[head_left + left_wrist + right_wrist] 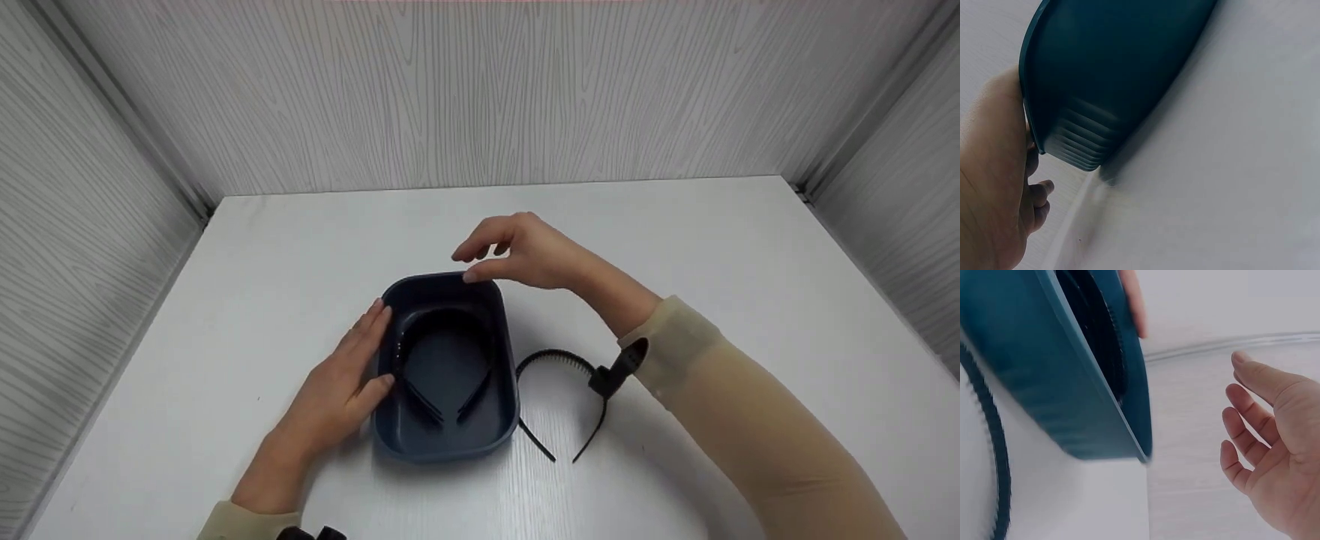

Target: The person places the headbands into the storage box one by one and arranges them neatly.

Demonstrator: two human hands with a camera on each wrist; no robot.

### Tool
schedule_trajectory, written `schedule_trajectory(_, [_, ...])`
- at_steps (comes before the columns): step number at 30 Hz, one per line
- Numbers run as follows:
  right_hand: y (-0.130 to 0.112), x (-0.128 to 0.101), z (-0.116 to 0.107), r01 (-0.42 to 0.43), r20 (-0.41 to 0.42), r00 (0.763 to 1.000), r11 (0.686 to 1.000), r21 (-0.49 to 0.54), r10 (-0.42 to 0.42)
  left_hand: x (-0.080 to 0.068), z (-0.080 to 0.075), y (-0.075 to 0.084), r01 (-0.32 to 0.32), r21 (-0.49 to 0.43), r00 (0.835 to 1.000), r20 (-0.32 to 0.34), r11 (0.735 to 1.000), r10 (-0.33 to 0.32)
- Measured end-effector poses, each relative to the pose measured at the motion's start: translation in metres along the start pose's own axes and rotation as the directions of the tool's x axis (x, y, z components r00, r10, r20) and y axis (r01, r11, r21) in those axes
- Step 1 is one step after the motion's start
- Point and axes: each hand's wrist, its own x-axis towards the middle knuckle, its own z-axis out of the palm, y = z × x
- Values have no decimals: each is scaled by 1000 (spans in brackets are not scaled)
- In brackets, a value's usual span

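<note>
A dark blue plastic basin (447, 447) stands on the white table. Inside it lie black headbands (411, 394), stacked together so their ends fan slightly. My left hand (337, 386) rests along the basin's left rim, its fingers fairly straight and its thumb at the edge. Over the far right corner hovers my right hand (525, 251), loosely bent and holding nothing; the right wrist view shows a gap between that hand (1275, 439) and the basin (1061, 382). Another black headband (555, 352), with comb teeth, lies on the table right of the basin, partly hidden behind the basin's wall.
The white table (225, 337) extends around the basin. Pale wood-grain panels stand behind it (480, 97) and along both sides. My right forearm (750, 420), with a black wrist device (628, 360), passes over the lone headband's right side.
</note>
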Motion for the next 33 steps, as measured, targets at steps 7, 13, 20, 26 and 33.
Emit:
schedule_trajectory(7, [14,-27,-23,-38,-20,999,997,66,39,1,2,0,-2,1,1000,-7,1000,2])
schedule_trajectory(13, [32,-53,-29,-123,-12,992,985,125,126,1,3,-1,-11,10,1000,-9,1000,12])
schedule_trajectory(20, [55,-72,-10,-185,39,983,977,110,182,0,1,0,-1,8,1000,-7,1000,1])
schedule_trajectory(26, [68,-82,10,-194,125,975,977,92,182,-1,1,0,-11,13,1000,-14,1000,11])
schedule_trajectory(33, [72,-90,23,-241,229,951,962,127,208,0,0,2,2,4,1000,-1,1000,-2])
